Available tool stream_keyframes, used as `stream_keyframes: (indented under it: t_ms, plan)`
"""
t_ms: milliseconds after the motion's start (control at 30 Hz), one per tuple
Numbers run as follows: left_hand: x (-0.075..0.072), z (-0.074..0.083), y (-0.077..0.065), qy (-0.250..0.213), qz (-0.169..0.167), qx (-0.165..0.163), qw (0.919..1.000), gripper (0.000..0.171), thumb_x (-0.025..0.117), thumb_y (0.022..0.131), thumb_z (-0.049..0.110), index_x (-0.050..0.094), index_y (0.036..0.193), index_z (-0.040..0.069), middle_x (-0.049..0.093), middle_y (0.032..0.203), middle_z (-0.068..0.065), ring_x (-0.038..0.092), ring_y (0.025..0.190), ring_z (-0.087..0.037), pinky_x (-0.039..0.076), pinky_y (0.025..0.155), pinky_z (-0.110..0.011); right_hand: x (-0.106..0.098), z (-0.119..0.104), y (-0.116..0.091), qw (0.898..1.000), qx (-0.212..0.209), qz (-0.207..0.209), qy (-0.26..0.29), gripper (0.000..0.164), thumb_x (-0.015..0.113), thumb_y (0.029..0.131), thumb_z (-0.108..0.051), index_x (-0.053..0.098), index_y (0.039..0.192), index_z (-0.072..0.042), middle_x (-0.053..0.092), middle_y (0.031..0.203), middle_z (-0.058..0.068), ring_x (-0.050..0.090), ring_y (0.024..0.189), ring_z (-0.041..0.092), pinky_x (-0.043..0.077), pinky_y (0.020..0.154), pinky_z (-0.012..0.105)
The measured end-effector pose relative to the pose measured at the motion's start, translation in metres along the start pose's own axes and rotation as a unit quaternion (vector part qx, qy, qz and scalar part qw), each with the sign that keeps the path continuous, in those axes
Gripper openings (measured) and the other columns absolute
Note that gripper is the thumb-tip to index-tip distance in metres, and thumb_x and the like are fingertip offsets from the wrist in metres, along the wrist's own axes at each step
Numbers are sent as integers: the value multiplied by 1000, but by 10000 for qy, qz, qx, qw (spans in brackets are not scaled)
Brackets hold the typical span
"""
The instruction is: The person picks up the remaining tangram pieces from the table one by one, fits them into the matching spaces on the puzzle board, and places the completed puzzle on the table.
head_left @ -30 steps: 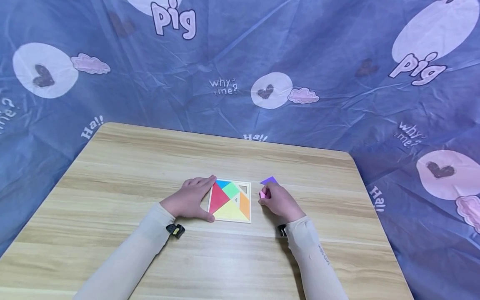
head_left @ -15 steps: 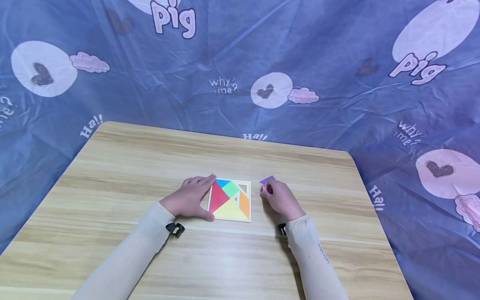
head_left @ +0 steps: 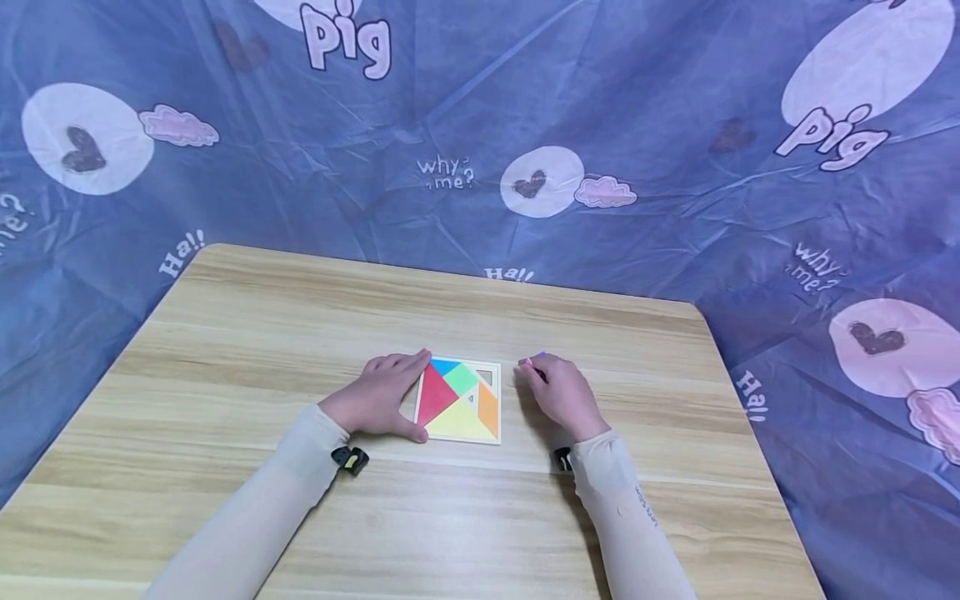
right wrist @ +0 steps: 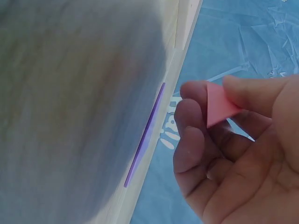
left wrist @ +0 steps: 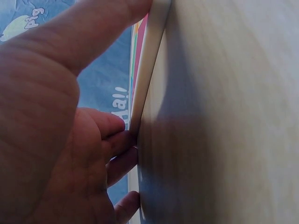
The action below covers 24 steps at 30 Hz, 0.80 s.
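Note:
A square tangram board [head_left: 448,439] with a pale frame lies mid-table, holding red, blue, green, yellow and orange pieces. Two triangular spots in it show no coloured piece, one at the upper right corner. Along the board's left edge rests my left hand [head_left: 380,397], thumb at the near corner and fingers reaching the far one. In my right hand [head_left: 561,396], right of the board, thumb and fingers pinch a pink triangular tangram piece [right wrist: 218,105], lifted off the table. A purple triangle piece [right wrist: 145,135] lies flat just beyond that hand, mostly hidden by it in the head view.
The wooden table [head_left: 315,308] has rounded far corners. A blue cloth [head_left: 420,108] printed with pigs' words and clouds hangs behind it and along the sides. Each wrist wears a small black device [head_left: 350,459].
My right hand has turned and shifted slightly away from me with the pink piece, so it covers more of the purple triangle. The left hand and the board stay put.

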<state>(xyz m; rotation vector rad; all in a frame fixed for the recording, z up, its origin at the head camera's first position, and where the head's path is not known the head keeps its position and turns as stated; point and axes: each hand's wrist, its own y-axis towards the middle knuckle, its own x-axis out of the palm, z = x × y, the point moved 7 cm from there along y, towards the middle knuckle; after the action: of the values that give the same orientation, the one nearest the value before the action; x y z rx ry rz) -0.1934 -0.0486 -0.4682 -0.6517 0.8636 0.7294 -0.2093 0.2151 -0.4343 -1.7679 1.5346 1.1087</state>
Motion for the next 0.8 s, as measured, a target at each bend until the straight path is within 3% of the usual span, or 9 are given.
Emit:
stream_keyframes:
  t_ms: [133, 333, 567, 800]
  plan:
    - [0, -1, -1, -15, -10, -14, 10000, 127, 84, 75, 64, 16, 166, 7, 21, 172, -8, 25, 153, -32, 18, 123, -55, 0, 0, 1, 10000, 17, -18, 51, 29, 56, 108, -22, 78, 112, -4, 74, 103, 11, 70, 98, 30, 56, 86, 47]
    - [1, -2, 0, 87, 24, 51, 9999, 128, 83, 75, 65, 15, 166, 7, 21, 172, -8, 26, 153, -33, 19, 123, -55, 2, 0, 2, 9992, 214, -146, 301, 38, 45, 111, -24, 75, 109, -1, 61, 89, 9, 57, 83, 25, 51, 77, 43]
    - [1, -2, 1, 110, 16, 70, 9999, 128, 83, 74, 66, 16, 166, 6, 21, 172, -9, 26, 153, -34, 20, 122, -55, -2, -1, 4, 9972, 208, 111, 703, 21, 60, 104, -11, 72, 116, 1, 70, 97, 12, 63, 86, 24, 54, 80, 40]
    - [0, -1, 0, 54, 50, 89, 9999, 128, 84, 74, 65, 17, 165, 5, 22, 171, -11, 26, 152, -35, 20, 122, -56, -3, 1, 3, 9914, 596, 196, 1150, 10, 68, 99, -11, 68, 107, -5, 70, 85, 5, 62, 71, 16, 54, 69, 33]
